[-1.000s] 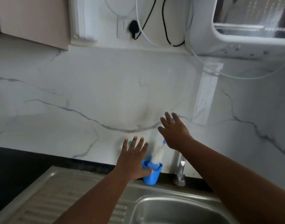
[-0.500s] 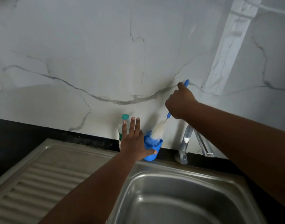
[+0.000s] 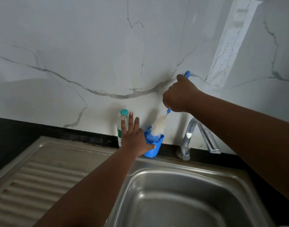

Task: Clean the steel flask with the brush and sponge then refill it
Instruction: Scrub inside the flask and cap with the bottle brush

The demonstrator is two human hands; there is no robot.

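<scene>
A bottle brush with white bristles and a thin blue handle stands tilted in a small blue cup at the back of the sink. My right hand grips the handle, whose blue tip pokes out above the fist. My left hand rests against the cup's left side with straight fingers, the thumb lying across the cup's front. Something blue, perhaps a sponge, sits inside the cup. No steel flask is in view.
A clear bottle with a teal cap stands just left of the cup, behind my left fingers. A chrome tap stands to the right. The steel sink basin and its ribbed drainboard lie in front, below a marble wall.
My right hand went from reaching with spread fingers to closing around the brush handle. The view tilted down to the sink. My left hand stayed against the cup.
</scene>
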